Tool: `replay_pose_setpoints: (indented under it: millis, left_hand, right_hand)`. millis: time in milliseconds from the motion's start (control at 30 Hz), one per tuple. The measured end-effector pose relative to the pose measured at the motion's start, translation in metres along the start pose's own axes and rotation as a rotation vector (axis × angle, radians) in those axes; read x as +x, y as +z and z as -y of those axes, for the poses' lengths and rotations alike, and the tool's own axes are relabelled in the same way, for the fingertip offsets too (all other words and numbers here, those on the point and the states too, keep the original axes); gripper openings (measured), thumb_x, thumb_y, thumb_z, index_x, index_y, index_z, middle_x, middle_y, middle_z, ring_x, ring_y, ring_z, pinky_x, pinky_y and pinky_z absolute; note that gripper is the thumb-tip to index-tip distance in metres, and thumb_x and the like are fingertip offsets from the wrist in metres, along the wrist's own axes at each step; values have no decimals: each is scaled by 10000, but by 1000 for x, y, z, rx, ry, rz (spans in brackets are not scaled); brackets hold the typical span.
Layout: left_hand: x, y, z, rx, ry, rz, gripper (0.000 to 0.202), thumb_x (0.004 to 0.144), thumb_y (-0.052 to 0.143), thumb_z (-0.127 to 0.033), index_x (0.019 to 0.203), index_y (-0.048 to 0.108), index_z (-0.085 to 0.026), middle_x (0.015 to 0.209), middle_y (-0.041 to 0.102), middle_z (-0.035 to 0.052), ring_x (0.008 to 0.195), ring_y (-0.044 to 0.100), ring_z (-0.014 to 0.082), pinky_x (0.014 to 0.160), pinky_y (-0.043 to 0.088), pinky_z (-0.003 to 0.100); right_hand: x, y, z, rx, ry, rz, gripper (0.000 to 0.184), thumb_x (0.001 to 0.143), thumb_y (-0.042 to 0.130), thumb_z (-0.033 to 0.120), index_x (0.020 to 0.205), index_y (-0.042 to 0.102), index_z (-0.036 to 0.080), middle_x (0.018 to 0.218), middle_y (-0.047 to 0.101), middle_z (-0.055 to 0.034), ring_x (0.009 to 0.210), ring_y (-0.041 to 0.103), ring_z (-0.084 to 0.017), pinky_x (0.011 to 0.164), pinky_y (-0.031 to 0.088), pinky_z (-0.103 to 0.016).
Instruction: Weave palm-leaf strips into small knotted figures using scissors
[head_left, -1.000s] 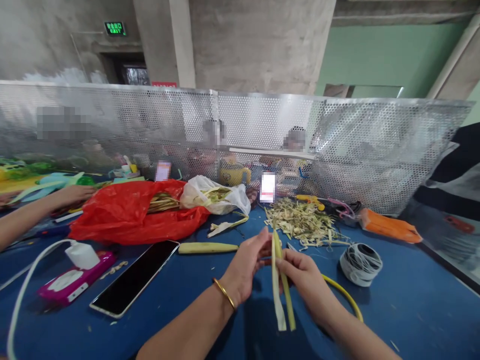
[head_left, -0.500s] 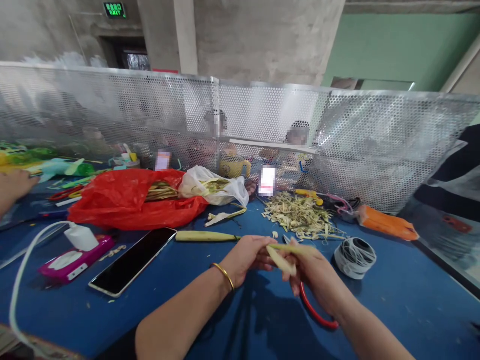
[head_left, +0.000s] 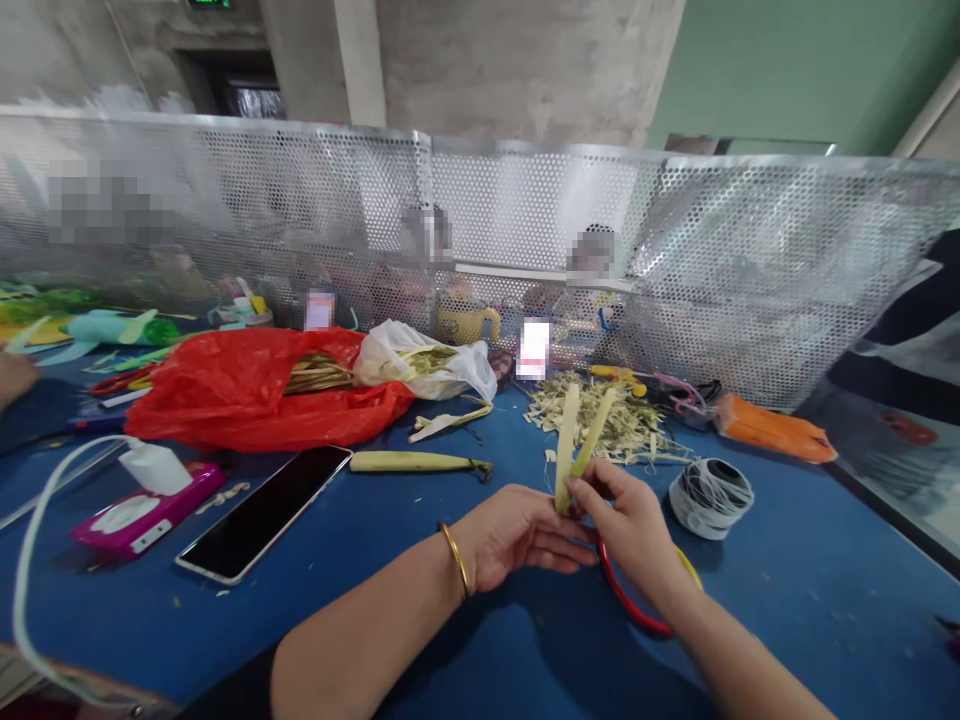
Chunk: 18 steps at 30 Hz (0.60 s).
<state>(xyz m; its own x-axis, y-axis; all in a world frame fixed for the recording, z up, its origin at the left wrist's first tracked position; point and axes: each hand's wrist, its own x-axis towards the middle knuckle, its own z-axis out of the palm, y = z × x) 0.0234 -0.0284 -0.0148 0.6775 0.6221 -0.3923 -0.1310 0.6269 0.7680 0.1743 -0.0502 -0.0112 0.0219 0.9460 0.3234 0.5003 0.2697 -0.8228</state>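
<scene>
Between both hands stand two pale green leaf strips [head_left: 568,440], spread in a V with their tips pointing away from me. My left hand [head_left: 517,540], with a gold bangle at the wrist, pinches the base of the strips between thumb and fingers. My right hand [head_left: 622,525] has its thumb and fingertips closed on the same strips, close to the left fingertips. Under the right hand lie scissors with red and yellow handles [head_left: 634,610], their blades hidden. A folded green leaf piece [head_left: 416,462] with a tied, dark end lies on the table left of my hands.
Leaf scraps [head_left: 600,420] are heaped behind my hands. A spool of thread [head_left: 711,498] stands at right, an orange packet [head_left: 776,428] beyond it. At left are a phone [head_left: 266,512], a purple power strip [head_left: 146,510] and a red bag [head_left: 225,390]. A perforated metal screen [head_left: 510,215] borders the back.
The leaf strips have swung from pointing toward me to standing up and away. My right hand has turned and now pinches their base. The view has tilted slightly down.
</scene>
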Motion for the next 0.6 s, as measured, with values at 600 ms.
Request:
replay_pose_setpoints:
  millis: [600]
  left_hand:
    - [1, 10, 9, 180, 87, -155, 146, 740, 613, -198, 824, 659, -88, 845, 723, 133, 675, 690, 181, 629, 505, 267]
  right_hand:
    - [-3, -1, 1, -106, -64, -65, 185, 832, 582, 362, 907, 584, 193, 628, 534, 34, 562, 494, -127, 537, 399, -232]
